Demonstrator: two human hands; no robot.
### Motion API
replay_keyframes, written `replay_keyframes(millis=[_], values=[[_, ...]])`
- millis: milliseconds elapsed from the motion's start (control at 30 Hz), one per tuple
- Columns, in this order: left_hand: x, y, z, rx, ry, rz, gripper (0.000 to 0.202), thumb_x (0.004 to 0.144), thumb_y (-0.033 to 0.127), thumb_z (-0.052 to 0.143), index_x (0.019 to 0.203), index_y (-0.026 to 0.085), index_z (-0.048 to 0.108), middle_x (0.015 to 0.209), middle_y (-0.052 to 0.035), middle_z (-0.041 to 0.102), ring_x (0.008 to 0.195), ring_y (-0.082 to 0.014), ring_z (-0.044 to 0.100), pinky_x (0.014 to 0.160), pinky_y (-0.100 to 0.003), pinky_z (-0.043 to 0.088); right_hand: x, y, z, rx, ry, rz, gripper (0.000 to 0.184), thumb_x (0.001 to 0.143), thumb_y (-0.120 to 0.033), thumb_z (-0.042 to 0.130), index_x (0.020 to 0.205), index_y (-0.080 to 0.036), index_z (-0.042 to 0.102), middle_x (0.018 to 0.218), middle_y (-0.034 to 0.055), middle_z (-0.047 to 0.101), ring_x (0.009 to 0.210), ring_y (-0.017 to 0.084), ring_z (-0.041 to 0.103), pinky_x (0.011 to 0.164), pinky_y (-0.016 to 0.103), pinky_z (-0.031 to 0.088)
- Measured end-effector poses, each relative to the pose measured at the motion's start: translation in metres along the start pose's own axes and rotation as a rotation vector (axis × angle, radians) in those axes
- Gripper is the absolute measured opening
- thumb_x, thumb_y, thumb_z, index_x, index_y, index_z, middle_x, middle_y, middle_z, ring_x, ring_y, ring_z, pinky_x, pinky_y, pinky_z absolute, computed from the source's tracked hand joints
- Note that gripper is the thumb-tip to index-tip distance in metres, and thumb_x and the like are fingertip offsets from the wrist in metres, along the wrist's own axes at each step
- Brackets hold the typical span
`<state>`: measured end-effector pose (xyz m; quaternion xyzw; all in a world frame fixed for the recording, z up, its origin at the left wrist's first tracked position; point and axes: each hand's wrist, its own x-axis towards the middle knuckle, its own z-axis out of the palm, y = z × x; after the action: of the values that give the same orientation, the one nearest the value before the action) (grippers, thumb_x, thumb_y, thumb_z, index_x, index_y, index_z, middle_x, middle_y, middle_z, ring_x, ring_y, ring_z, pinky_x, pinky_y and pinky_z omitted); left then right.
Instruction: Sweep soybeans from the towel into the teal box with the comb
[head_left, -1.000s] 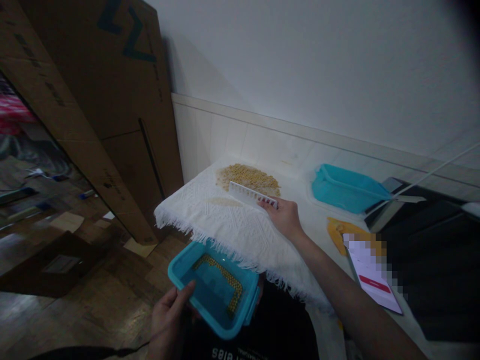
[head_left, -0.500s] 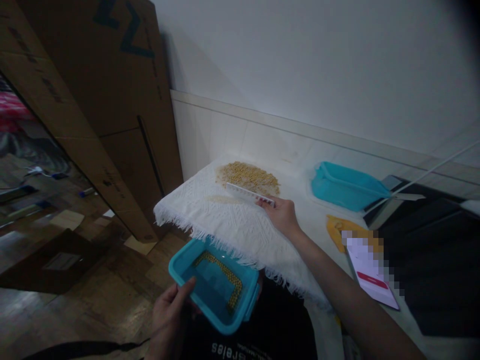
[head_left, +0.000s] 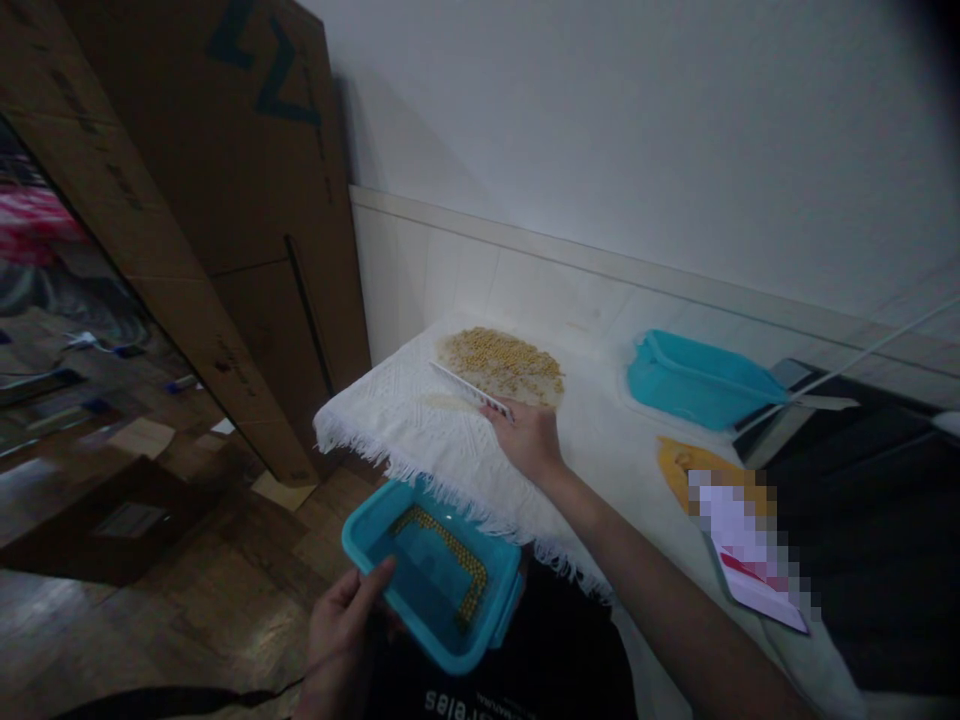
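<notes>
Beans (head_left: 506, 355) lie just beyond right grip (head_left: 529, 440), which pinches white strip (head_left: 459, 386); left grip (head_left: 341, 620) pinches blue tub (head_left: 424, 580).

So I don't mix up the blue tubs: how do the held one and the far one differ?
The held tub is in the left hand; the far tub rests by the wall. The held tub shows yellow beans inside; none show in the far tub. Both are blue.
</notes>
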<state>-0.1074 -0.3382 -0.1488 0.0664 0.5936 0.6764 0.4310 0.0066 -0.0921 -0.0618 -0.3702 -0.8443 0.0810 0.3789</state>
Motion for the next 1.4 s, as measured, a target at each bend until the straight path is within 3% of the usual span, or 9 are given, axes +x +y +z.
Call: replay_keyframes(millis=[200, 333, 567, 700, 833, 1000, 1167, 1400], values=[[0.001, -0.001, -0.001, 0.005, -0.006, -0.005, 0.046, 0.064, 0.056, 0.085, 0.055, 0.017, 0.062, 0.045, 0.0002, 0.055, 0.039, -0.0121, 0.047, 0.041, -0.024, 0.034, 0.004, -0.028, 0.016, -0.125, -0.056, -0.043, 0.023, 0.096, -0.028, 0.06, 0.1, -0.019, 0.082, 0.08, 0.0099, 0.08, 0.07, 0.021, 0.074, 0.064, 0.026, 0.046], [-0.003, 0.002, 0.0, 0.025, 0.004, 0.015, 0.046, 0.064, 0.056, 0.084, 0.053, 0.017, 0.061, 0.045, -0.0001, 0.055, 0.04, -0.0121, 0.047, 0.042, -0.024, 0.036, 0.007, -0.044, 0.024, -0.185, -0.084, -0.07, 0.028, 0.099, -0.028, 0.054, 0.093, -0.019, 0.08, 0.074, 0.0089, 0.078, 0.066, 0.02, 0.071, 0.061, 0.025, 0.041], [-0.001, -0.002, -0.003, 0.017, 0.003, -0.009, 0.046, 0.064, 0.056, 0.085, 0.055, 0.017, 0.062, 0.046, -0.0005, 0.057, 0.041, -0.0127, 0.048, 0.043, -0.025, 0.037, 0.015, -0.065, 0.042, -0.169, -0.108, -0.093, 0.028, 0.1, -0.029, 0.052, 0.094, -0.019, 0.078, 0.075, 0.0084, 0.078, 0.067, 0.019, 0.071, 0.061, 0.026, 0.04], [0.001, -0.004, -0.004, -0.009, 0.011, -0.039, 0.045, 0.063, 0.055, 0.086, 0.057, 0.017, 0.062, 0.045, 0.0, 0.057, 0.039, -0.012, 0.047, 0.041, -0.024, 0.034, 0.025, -0.062, 0.04, -0.134, -0.093, -0.024, 0.028, 0.099, -0.031, 0.055, 0.094, -0.017, 0.079, 0.078, 0.011, 0.078, 0.069, 0.021, 0.072, 0.061, 0.027, 0.041], [0.003, -0.003, -0.004, 0.0, 0.017, -0.023, 0.045, 0.063, 0.056, 0.086, 0.057, 0.017, 0.063, 0.044, 0.0001, 0.056, 0.038, -0.0122, 0.047, 0.041, -0.024, 0.033, 0.027, -0.043, 0.015, -0.107, 0.02, 0.096, 0.031, 0.095, -0.035, 0.06, 0.08, -0.014, 0.078, 0.073, 0.0131, 0.077, 0.065, 0.022, 0.071, 0.058, 0.027, 0.042], [0.0, 0.0, 0.0, -0.002, 0.001, -0.018, 0.047, 0.06, 0.056, 0.087, 0.054, 0.017, 0.061, 0.044, 0.0007, 0.055, 0.039, -0.0118, 0.046, 0.043, -0.024, 0.035, 0.006, -0.02, -0.009, -0.073, 0.074, 0.047, 0.034, 0.093, -0.036, 0.059, 0.07, -0.016, 0.075, 0.065, 0.0112, 0.073, 0.058, 0.022, 0.068, 0.057, 0.028, 0.043], [-0.002, -0.002, 0.003, 0.003, -0.016, -0.033, 0.049, 0.061, 0.059, 0.085, 0.054, 0.018, 0.06, 0.044, 0.0014, 0.052, 0.038, -0.0113, 0.044, 0.04, -0.024, 0.032, -0.01, -0.026, 0.001, -0.113, 0.06, -0.023, 0.032, 0.095, -0.03, 0.053, 0.076, -0.016, 0.076, 0.065, 0.0109, 0.074, 0.06, 0.021, 0.069, 0.058, 0.027, 0.043], [0.002, -0.006, -0.001, 0.007, 0.007, -0.002, 0.05, 0.06, 0.06, 0.085, 0.052, 0.018, 0.059, 0.042, 0.0002, 0.052, 0.038, -0.0122, 0.045, 0.04, -0.024, 0.034, 0.001, -0.052, 0.022, -0.096, 0.005, -0.023, 0.029, 0.095, -0.027, 0.055, 0.08, -0.016, 0.077, 0.069, 0.0113, 0.075, 0.061, 0.021, 0.07, 0.058, 0.026, 0.043]])
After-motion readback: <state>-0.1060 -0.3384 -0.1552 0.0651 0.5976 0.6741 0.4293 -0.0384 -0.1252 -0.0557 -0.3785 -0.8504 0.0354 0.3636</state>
